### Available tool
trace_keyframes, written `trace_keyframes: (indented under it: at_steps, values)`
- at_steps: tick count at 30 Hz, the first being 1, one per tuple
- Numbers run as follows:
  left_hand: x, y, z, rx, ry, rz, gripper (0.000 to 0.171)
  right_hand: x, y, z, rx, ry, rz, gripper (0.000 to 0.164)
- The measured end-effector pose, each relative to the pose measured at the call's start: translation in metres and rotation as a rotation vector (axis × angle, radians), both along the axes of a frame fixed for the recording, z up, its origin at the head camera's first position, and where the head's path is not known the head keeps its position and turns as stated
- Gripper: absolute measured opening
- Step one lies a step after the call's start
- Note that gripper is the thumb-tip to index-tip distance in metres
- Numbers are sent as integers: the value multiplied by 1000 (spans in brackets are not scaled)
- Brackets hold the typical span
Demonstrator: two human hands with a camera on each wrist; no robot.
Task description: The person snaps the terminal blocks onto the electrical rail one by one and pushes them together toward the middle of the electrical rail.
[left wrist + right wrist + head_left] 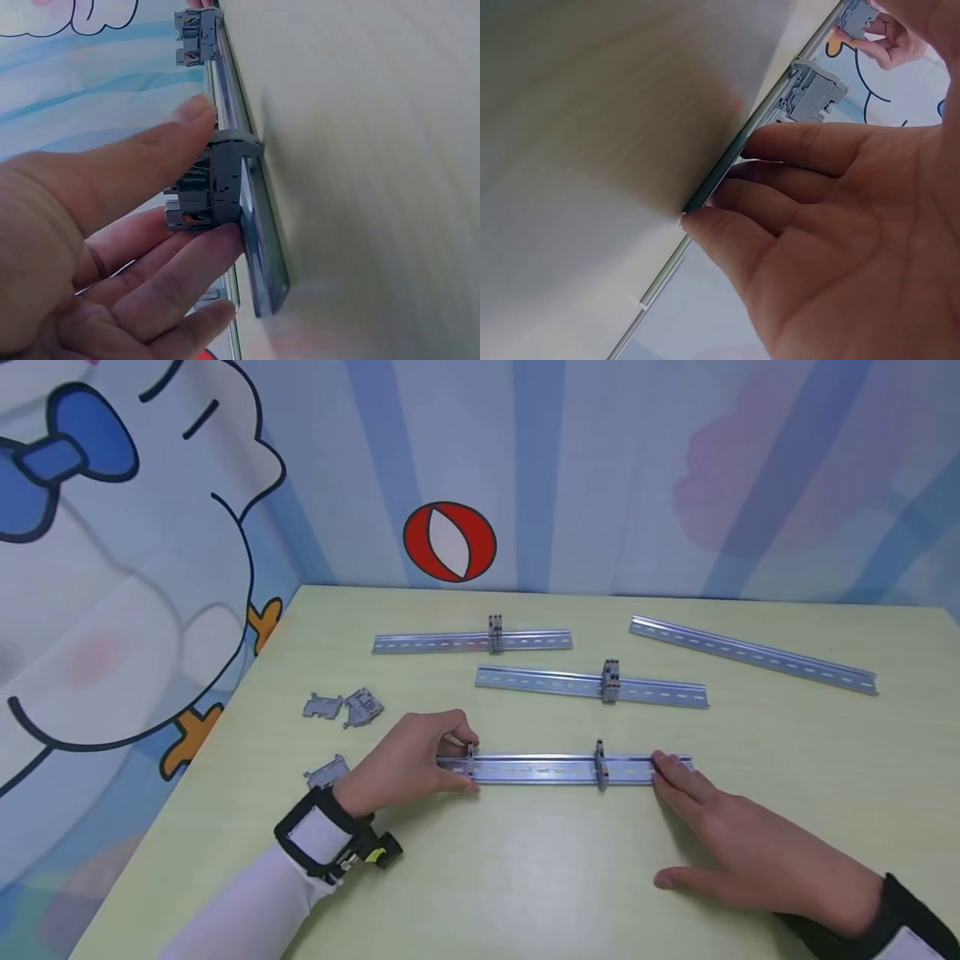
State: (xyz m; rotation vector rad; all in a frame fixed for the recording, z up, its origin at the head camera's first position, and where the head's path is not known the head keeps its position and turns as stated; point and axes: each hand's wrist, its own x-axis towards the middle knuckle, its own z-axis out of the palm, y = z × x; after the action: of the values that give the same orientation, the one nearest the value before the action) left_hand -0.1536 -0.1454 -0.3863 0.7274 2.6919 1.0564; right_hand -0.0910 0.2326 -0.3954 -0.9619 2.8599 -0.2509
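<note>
A slotted metal DIN rail (536, 769) lies nearest the person, carrying a grey terminal block (229, 176) near its left end and another terminal block (602, 766) right of its middle. My left hand (412, 756) holds the left block between thumb and fingers. In the left wrist view, the thumb lies at one end of that block and fingertips touch the other. My right hand (731, 831) rests its extended fingers on the rail's right end, with the thumb spread out over the table. Its fingers (802, 142) lie along the rail in the right wrist view.
Behind lie two more rails with blocks, a middle rail (540, 679) and a far-left rail (427, 643). A bare rail (753, 653) lies at the far right. Loose terminal blocks (363, 707) sit left on the table (540, 877), one block (327, 771) beside my left wrist.
</note>
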Motion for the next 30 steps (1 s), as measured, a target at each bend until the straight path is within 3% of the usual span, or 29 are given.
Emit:
trace_keyframes:
  at_steps: [7, 17, 20, 30]
  values:
    - [-3, 29, -11, 67, -31, -11, 45, 1, 4, 0, -7, 23, 6, 103]
    - [-8, 67, -12, 150, -13, -25, 67, -1, 1, -1, -5, 29, 19, 103]
    - [-9, 79, -14, 187, -17, -20, 65, -3, 1, 0, 11, 13, 7, 106]
    - [-11, 120, -18, 138, 12, -13, 61, -1, 0, -3, -28, 19, 13, 103]
